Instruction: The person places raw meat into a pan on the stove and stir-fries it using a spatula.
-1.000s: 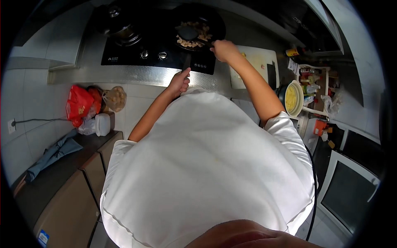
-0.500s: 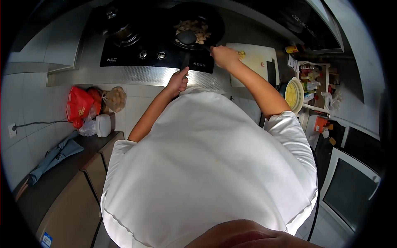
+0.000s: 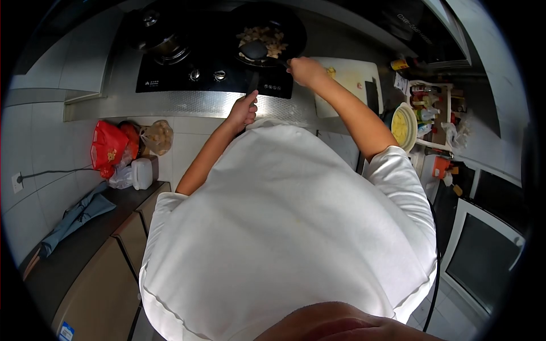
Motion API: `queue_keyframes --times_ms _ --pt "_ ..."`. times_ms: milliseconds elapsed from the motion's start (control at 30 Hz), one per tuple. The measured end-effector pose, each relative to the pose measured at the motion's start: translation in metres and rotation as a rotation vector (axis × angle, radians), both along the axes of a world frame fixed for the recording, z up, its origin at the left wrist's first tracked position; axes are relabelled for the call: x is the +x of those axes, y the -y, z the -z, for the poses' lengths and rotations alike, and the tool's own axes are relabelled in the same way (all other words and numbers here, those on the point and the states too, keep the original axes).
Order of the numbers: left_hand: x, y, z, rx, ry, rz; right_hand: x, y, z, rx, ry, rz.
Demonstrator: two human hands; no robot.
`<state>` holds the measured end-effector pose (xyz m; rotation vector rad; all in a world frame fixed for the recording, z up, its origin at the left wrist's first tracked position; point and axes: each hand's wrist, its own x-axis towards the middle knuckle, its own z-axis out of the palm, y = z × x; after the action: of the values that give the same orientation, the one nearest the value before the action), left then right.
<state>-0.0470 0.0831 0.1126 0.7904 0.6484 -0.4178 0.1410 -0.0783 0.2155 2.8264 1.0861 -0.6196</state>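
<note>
My left hand [image 3: 243,110] is closed around the handle of a black frying pan [image 3: 294,41], which sits on the right side of the black gas stove [image 3: 173,81]. Light brown food pieces [image 3: 272,38] lie spread over the pan's bottom. My right hand [image 3: 306,71] grips the handle of a dark spatula [image 3: 253,50] from the right. The spatula's broad head rests down among the pieces, near the pan's front. What the pieces are, I cannot make out.
Right of the stove lies a white cutting board [image 3: 335,104] with yellowish scraps and a dark-handled knife or similar dark item [image 3: 372,98]. Beyond it are a basket of yellow slices [image 3: 402,128] and a bottle rack [image 3: 426,113]. A lidded pot [image 3: 156,37] stands on the left burner.
The view has shifted slightly. Both hands keep their grips, and the spatula head stays in nearly the same place in the pan.
</note>
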Motion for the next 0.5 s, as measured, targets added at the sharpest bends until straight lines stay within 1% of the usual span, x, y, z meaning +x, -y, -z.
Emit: queue_keyframes --times_ms 100,167,200,267,300,367,500 --pt "0.002 -0.002 0.001 -0.021 -0.005 0.001 0.000 0.009 -0.016 0.057 0.042 0.019" --pt "0.004 -0.003 0.001 -0.016 0.001 -0.004 -0.001 0.015 -0.017 0.051 0.135 0.143" --pt "0.003 -0.002 0.001 -0.008 0.001 0.001 0.000 0.014 -0.020 0.049 0.133 0.143" --pt "0.002 0.000 -0.001 -0.007 -0.007 0.002 0.002 0.011 -0.026 -0.130 0.146 0.192" --pt "0.002 0.000 -0.001 -0.006 -0.012 0.001 0.004 0.011 -0.021 -0.130 0.144 0.198" --pt "0.003 0.000 -0.001 -0.009 -0.007 0.007 0.008 0.010 -0.004 -0.050 0.156 0.194" --pt "0.002 -0.001 0.003 -0.016 0.013 -0.006 0.013 0.006 0.013 -0.013 0.157 0.150"
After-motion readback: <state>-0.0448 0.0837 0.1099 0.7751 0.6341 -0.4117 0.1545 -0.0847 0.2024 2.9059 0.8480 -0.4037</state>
